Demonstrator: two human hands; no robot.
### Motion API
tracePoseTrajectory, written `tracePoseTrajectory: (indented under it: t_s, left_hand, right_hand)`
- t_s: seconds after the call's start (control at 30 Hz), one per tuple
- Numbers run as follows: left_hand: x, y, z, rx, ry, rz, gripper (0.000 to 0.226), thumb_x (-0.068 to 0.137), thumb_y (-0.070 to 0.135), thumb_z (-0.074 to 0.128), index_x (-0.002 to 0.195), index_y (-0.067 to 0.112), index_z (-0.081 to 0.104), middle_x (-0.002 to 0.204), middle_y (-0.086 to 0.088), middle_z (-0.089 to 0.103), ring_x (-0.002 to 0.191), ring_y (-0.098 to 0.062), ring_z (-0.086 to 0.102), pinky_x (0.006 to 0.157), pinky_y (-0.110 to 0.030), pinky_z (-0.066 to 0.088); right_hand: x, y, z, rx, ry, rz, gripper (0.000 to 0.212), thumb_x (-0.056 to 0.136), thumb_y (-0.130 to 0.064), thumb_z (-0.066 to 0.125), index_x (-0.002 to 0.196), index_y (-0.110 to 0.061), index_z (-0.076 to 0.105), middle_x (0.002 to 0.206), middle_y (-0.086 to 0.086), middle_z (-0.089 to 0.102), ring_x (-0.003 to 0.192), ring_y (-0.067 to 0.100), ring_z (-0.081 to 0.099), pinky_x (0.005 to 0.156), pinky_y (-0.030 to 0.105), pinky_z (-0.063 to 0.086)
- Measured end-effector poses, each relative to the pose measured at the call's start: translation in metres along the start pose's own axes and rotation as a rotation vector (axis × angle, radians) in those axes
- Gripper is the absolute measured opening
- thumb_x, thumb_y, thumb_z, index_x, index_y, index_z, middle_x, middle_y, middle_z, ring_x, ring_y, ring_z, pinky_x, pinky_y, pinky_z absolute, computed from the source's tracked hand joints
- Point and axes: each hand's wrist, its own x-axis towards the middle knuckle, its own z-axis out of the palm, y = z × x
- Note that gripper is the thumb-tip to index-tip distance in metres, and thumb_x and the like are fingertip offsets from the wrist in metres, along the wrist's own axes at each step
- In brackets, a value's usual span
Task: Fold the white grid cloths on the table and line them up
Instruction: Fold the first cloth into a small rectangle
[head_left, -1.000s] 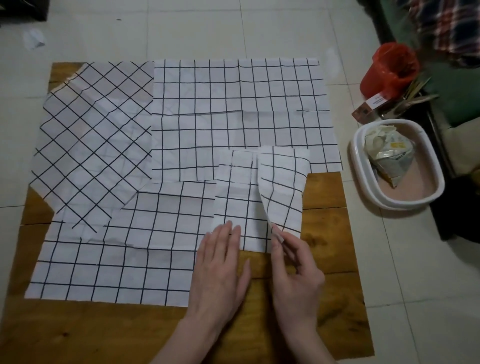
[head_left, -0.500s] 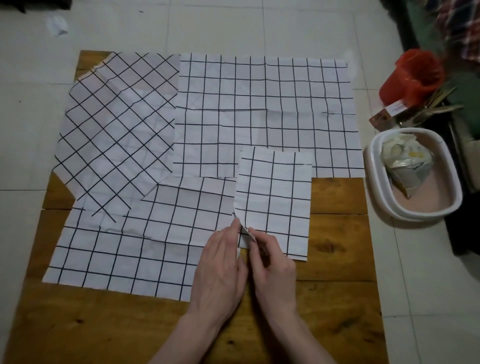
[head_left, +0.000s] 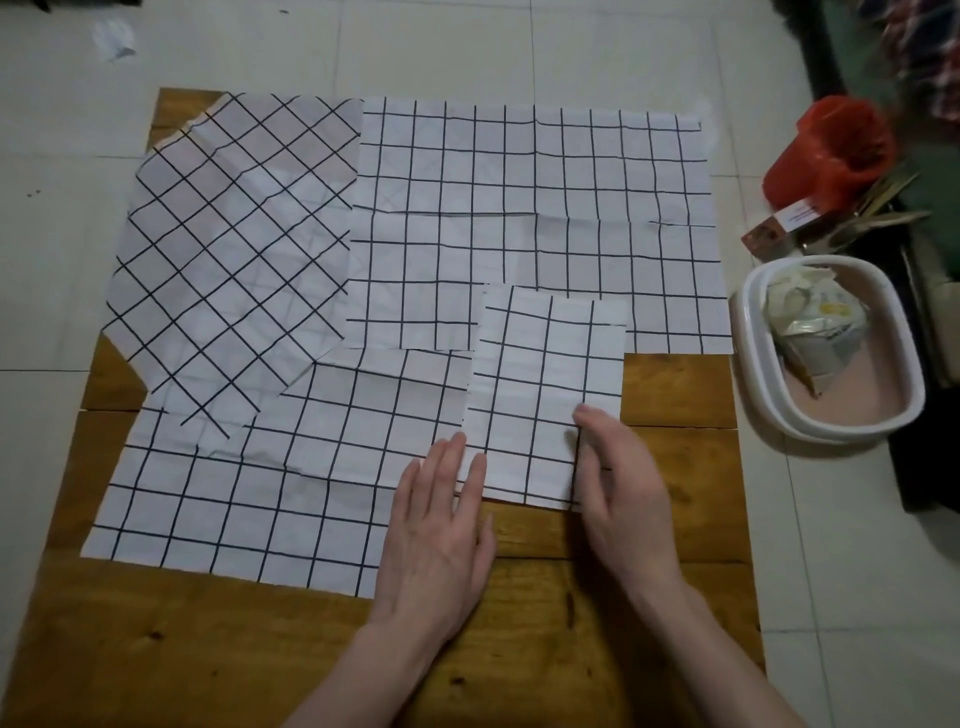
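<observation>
A folded grid cloth (head_left: 545, 395) is being pressed flat under the released left hand (head_left: 441, 525) and right hand (head_left: 618, 478); judged next: another fold.

Surface (head_left: 675, 582) on floor (head_left: 831, 597). Four cloths on surface:
- rear-left cloth (head_left: 234, 249), turned diagonal, left corner overhanging the edge;
- rear-right cloth (head_left: 535, 208), beside it;
- front-left cloth (head_left: 234, 499), partly under rear-left cloth;
- folded cloth (head_left: 540, 395), front centre, overlapping rear-right and front-left cloths.

Left hand (head_left: 441, 530) flat at folded cloth's near-left corner. Right hand (head_left: 618, 488) on its right edge. Tub (head_left: 831, 431) on floor right of surface, crumpled packet (head_left: 815, 322) in it. Bucket (head_left: 826, 150) behind tub.
</observation>
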Motion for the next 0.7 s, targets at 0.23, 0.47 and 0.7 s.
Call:
tracePoseTrajectory:
  t_s: [0.23, 0.47, 0.7]
  left_hand:
    - [0.002, 0.017, 0.000, 0.038, -0.048, 0.056, 0.069, 0.103, 0.046, 0.038, 0.159, 0.006, 0.038, 0.165, -0.018, 0.033, 0.154, -0.034, 0.032, 0.122, -0.055, 0.032]
    - [-0.003, 0.057, 0.008, 0.061, -0.134, 0.328, 0.068, 0.102, 0.046, 0.048, 0.158, 0.008, 0.039, 0.162, -0.012, 0.042, 0.149, -0.028, 0.041, 0.121, -0.049, 0.023]
    - [-0.003, 0.050, 0.010, 0.117, -0.170, 0.234, 0.065, 0.104, 0.045, 0.036, 0.158, 0.008, 0.041, 0.156, -0.014, 0.049, 0.147, -0.032, 0.044, 0.121, -0.054, 0.023]
  right_hand:
    - [0.018, 0.054, -0.027, -0.410, -0.232, -0.290, 0.041, 0.105, -0.026, 0.047, 0.142, -0.016, 0.061, 0.155, 0.003, 0.053, 0.150, 0.016, 0.040, 0.127, 0.042, 0.024]
    - [-0.004, 0.032, -0.022, -0.544, -0.184, -0.105, 0.044, 0.107, -0.035, 0.046, 0.147, -0.022, 0.055, 0.150, 0.006, 0.052, 0.137, 0.024, 0.049, 0.121, 0.047, 0.033]
    - [-0.031, 0.010, -0.015, -0.517, -0.167, 0.057, 0.047, 0.105, -0.040, 0.052, 0.147, -0.019, 0.051, 0.140, 0.005, 0.055, 0.128, 0.022, 0.053, 0.107, 0.042, 0.048]
